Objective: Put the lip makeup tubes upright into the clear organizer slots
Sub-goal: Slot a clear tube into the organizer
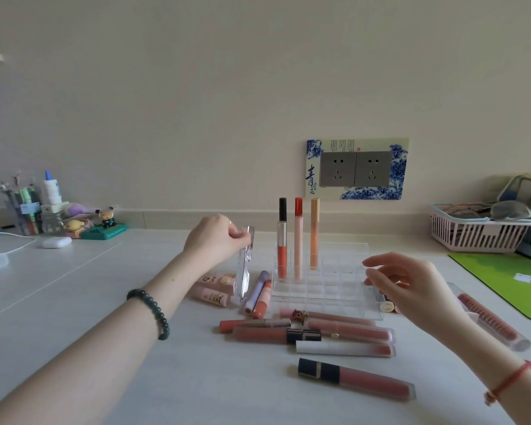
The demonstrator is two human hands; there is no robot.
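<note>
Left of the clear organizer (319,280), left hand (210,240) pinches a silver tube (245,265) upright by its top for slotting; right hand (411,283) hovers, fingers loosely spread, empty.

a double wall socket (355,168) with a blue-and-white floral surround sits on the wall above the desk. far left of it stand a pen cup (22,210), a white bottle with a blue cap (51,188), small cartoon figurines (105,222) and a white earbud case (56,242). right of it, a pink slatted basket (475,231) holds glasses; below that lies a green mat (509,280).
</note>
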